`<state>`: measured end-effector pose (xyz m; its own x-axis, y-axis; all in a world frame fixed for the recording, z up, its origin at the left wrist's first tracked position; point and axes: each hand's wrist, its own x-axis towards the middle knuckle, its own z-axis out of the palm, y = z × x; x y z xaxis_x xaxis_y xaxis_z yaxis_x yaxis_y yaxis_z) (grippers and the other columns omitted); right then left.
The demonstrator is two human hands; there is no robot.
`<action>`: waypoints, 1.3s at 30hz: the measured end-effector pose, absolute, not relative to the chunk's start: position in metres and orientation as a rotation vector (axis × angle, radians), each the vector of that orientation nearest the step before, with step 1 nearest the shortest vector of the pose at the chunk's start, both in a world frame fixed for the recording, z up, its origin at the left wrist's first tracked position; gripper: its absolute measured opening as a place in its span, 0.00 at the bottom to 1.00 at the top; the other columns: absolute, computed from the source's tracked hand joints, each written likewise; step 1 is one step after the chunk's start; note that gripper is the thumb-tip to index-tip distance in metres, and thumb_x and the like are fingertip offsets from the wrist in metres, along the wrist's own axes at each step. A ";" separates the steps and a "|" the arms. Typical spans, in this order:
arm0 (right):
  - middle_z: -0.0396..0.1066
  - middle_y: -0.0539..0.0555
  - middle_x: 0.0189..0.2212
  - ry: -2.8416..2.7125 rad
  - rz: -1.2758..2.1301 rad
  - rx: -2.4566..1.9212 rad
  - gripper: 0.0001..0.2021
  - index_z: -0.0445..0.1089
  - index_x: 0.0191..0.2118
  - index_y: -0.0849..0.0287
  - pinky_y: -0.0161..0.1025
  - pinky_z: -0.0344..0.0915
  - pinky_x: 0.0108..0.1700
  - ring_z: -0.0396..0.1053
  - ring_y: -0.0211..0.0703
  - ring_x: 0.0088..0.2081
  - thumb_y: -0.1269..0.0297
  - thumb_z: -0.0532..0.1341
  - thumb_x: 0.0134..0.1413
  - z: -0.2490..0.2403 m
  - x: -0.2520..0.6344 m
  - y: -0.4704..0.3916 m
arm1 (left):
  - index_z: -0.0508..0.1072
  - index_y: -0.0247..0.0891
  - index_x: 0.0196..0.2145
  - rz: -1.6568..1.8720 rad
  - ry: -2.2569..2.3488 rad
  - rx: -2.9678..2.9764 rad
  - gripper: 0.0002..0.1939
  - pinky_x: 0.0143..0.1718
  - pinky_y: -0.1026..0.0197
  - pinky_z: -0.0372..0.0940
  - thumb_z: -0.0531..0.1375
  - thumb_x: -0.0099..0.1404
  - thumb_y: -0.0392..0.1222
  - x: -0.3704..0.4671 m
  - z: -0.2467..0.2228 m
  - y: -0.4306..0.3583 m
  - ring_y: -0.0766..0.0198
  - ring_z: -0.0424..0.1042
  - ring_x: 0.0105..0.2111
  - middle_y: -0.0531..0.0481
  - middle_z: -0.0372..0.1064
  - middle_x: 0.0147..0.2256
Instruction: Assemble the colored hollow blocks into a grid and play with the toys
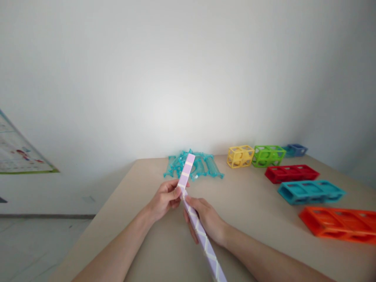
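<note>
A long lilac and cream snake puzzle runs from the bottom of the view up to between my hands. Its far part tilts up with straight cross bands, while the near part shows slanted bands; the two meet at an angle between my hands. My left hand pinches the far part from the left, thumb on top. Just below that bend, my right hand is wrapped around the near part, with its fingers partly underneath. Beyond the puzzle's far tip, a heap of clear turquoise plastic pieces lies on the table.
Openwork plastic blocks line the right side: yellow, green, blue, red, teal and orange. A white wall stands behind the table. At far left hangs a poster.
</note>
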<state>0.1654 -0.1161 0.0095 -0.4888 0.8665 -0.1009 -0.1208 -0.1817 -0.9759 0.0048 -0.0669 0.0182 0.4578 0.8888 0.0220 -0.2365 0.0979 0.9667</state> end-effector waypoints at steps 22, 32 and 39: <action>0.61 0.48 0.08 -1.394 1.769 -0.749 0.29 0.66 0.29 0.62 0.31 0.49 0.13 0.53 0.35 0.09 0.37 0.48 0.56 0.010 0.167 -0.113 | 0.75 0.32 0.39 0.819 0.575 1.280 0.21 0.17 0.68 0.54 0.70 0.51 0.49 0.003 0.021 -0.068 0.68 0.68 0.17 0.49 0.71 0.23; 0.62 0.47 0.09 -1.242 2.107 -0.492 0.25 0.66 0.31 0.62 0.30 0.50 0.14 0.55 0.34 0.09 0.42 0.50 0.56 0.013 0.169 -0.118 | 0.77 0.32 0.41 0.700 0.495 1.058 0.22 0.14 0.69 0.51 0.69 0.52 0.49 0.002 0.031 -0.071 0.65 0.71 0.17 0.46 0.73 0.29; 0.63 0.47 0.10 -1.272 2.120 -0.411 0.22 0.65 0.30 0.61 0.31 0.52 0.14 0.55 0.34 0.09 0.44 0.53 0.57 0.016 0.172 -0.117 | 0.78 0.30 0.36 0.819 0.453 1.006 0.22 0.19 0.70 0.56 0.74 0.44 0.45 0.006 0.027 -0.074 0.72 0.65 0.20 0.48 0.70 0.28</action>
